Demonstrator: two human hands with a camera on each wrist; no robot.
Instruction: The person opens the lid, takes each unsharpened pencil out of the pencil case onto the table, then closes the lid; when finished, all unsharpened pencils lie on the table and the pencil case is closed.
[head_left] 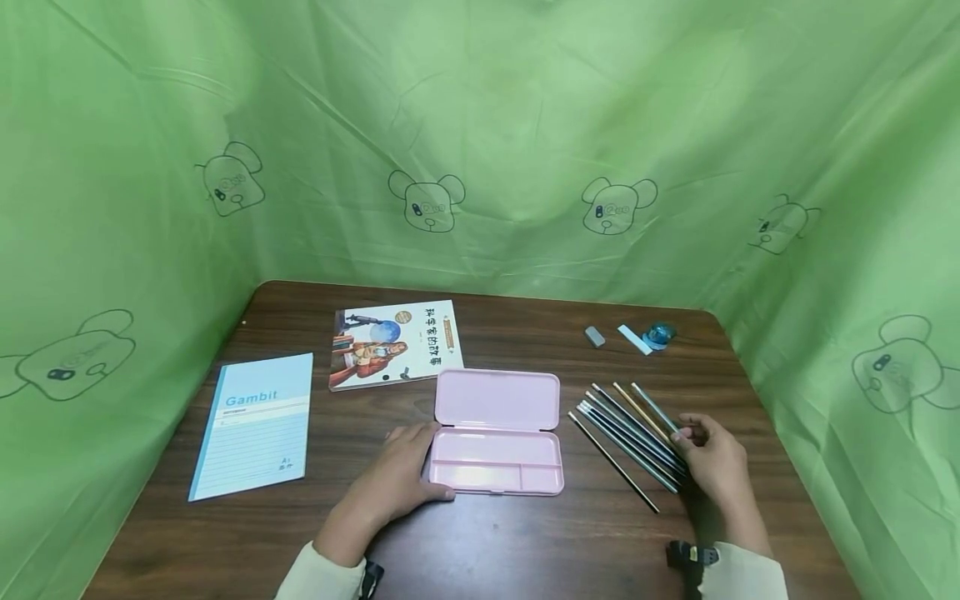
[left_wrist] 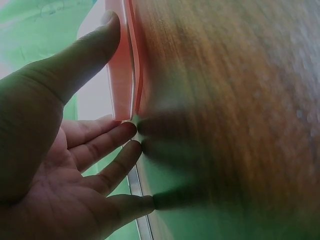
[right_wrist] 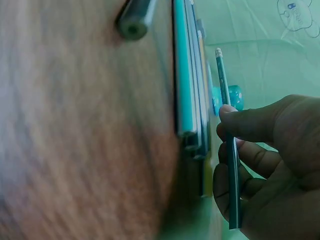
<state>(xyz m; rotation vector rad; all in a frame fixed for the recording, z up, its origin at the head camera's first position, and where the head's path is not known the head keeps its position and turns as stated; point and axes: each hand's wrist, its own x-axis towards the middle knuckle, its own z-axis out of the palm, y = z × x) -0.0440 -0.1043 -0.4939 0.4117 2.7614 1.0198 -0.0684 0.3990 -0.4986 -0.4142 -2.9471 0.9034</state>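
Note:
A pink pencil case [head_left: 497, 477] lies with its lid folded back, its tray divided into compartments. My left hand [head_left: 401, 468] rests at its left end, thumb along the front edge. In the left wrist view the fingers [left_wrist: 107, 172] are extended, tips down at the table beside the case's corner [left_wrist: 122, 100]. A dark green pencil [right_wrist: 232, 175] with an eraser end is pinched between thumb and fingers of my right hand [head_left: 716, 462], tilted up from the table in the right wrist view. Several pencils [head_left: 626, 437] lie side by side left of that hand, with one pencil [head_left: 615, 463] apart.
A blue notebook [head_left: 258, 442] lies at the left and a picture-covered book [head_left: 393, 346] behind the case. Toward the back right are a grey eraser [head_left: 595, 337], a light blue strip [head_left: 634, 339] and a small blue transparent object [head_left: 660, 335]. Green curtains surround the table.

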